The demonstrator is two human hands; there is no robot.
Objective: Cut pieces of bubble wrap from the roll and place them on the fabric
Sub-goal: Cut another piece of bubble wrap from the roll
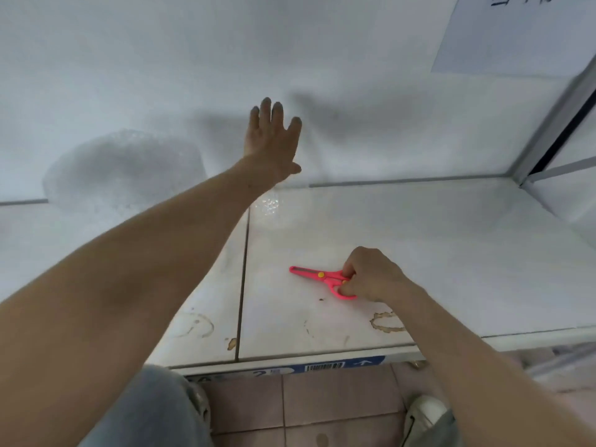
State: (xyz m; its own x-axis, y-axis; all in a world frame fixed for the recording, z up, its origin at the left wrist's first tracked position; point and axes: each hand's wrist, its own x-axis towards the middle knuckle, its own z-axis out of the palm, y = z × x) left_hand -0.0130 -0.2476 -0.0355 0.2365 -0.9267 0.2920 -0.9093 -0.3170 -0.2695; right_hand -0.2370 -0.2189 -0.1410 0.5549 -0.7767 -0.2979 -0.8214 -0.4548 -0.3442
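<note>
A white, stained worktable (419,240) is backing onto pale fabric (354,59). The left hand (272,140) is reaching flat, fingers spread, while the clear bubble-wrap piece (122,169) is lying leftward. The right hand (371,275) is pinching pink plastic scissors (322,279), blades pointing left.

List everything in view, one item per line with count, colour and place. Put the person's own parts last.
scissors: one, pink with a yellow pivot, flat on the table right of centre, blades closed and pointing left.
bubble wrap: one clear bundle, far left on the table; another clear bit lies near the middle, below the left wrist.
fabric: one white sheet, spread across the far side.
table: white, stained panels with a dark seam, centre.
floor: brownish tiles, bottom.
shoe: one, pale, bottom right.
left hand: one, fingers spread, flat on the fabric.
right hand: one, gripping the scissors' handles.
</note>
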